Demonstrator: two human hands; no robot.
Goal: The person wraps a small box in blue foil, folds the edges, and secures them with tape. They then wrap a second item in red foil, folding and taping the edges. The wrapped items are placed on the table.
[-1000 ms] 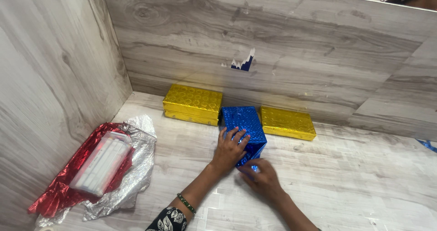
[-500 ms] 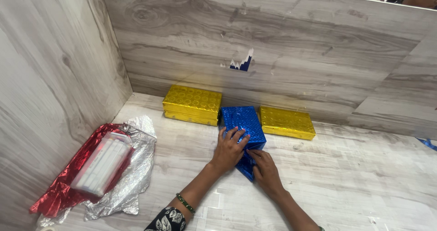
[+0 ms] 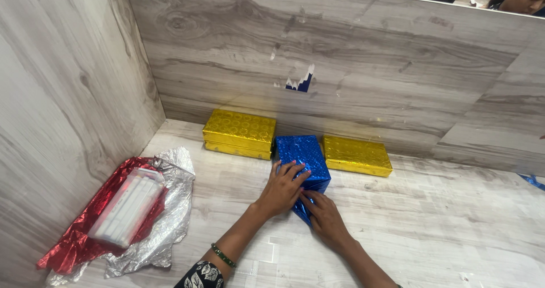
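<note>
The right hand (image 3: pixel 325 219) has slid up against the blue wrapped box (image 3: pixel 302 154) at frame centre, fingers flat pressing its foil flap; the left hand (image 3: pixel 282 187) lies open on top.

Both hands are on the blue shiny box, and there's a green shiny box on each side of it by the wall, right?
Not quite. The boxes beside the blue box are gold, not green, as the head view shows. Both the left hand and right hand are on the blue box.
</note>
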